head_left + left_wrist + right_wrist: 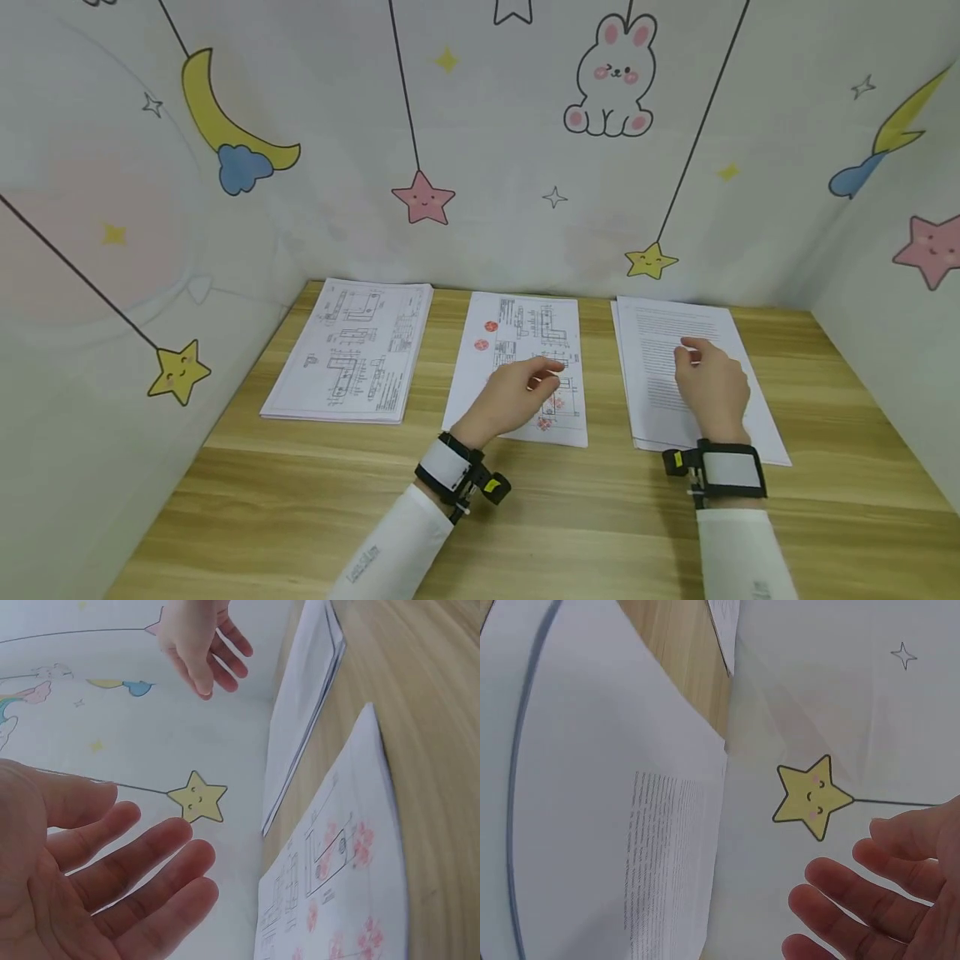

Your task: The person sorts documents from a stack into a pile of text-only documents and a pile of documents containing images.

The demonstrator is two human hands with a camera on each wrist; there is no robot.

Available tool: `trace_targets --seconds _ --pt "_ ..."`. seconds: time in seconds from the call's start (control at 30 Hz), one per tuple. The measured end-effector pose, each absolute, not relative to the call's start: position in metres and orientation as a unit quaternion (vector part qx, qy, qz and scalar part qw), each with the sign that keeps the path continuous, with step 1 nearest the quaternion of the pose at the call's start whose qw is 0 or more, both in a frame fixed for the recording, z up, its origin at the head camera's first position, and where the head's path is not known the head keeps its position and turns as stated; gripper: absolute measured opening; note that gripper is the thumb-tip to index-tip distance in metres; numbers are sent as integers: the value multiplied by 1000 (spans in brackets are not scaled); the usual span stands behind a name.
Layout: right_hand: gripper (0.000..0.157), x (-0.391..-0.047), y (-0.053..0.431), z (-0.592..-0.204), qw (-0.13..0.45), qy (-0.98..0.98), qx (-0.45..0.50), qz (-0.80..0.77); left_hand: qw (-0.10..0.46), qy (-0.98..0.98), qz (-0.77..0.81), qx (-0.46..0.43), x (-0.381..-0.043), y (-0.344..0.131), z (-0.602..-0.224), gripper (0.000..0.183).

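Observation:
Over the middle stack of drawing sheets (480, 375), which bears red stamp marks, hovers my left hand (513, 396). Its fingers are loosely curved with nothing between them, as the left wrist view of the same hand (112, 877) shows. My right hand (712, 387) is above the right stack of text-printed paper (652, 342), fingers relaxed and holding nothing. In the right wrist view that hand (885, 892) stands apart from the printed sheets (592, 787). To the left lies another stack of technical drawings (352, 350), touched by neither hand.
The stacks lie side by side on a wood-grain table (555, 533). A pale curtain (510, 125) printed with stars, a moon and a rabbit rises behind and beside the table. Each wrist wears a strap with a small camera (491, 486).

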State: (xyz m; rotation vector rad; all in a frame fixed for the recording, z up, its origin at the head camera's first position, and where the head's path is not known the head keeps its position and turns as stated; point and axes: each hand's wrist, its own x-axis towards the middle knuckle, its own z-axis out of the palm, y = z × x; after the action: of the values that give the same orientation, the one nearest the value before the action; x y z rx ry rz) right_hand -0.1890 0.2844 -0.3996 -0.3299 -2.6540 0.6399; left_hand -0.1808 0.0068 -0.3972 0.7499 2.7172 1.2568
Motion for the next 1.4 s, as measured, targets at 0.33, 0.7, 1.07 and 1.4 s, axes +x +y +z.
trace_targets --seconds 0.33,0.7,1.07,1.4 --pt "34 -186 258 -395 211 -949 -68 223 -30 878 423 223 -187 -24 -386 31" --pt "31 -183 229 -393 235 -947 -17 218 -49 872 449 190 -193 -42 -387 31" --pt "31 -190 197 -391 220 -944 30 242 -70 875 456 146 -201 -80 -381 34" --pt "32 -192 167 -385 198 -942 45 267 -71 888 437 123 -205 -112 -379 37"
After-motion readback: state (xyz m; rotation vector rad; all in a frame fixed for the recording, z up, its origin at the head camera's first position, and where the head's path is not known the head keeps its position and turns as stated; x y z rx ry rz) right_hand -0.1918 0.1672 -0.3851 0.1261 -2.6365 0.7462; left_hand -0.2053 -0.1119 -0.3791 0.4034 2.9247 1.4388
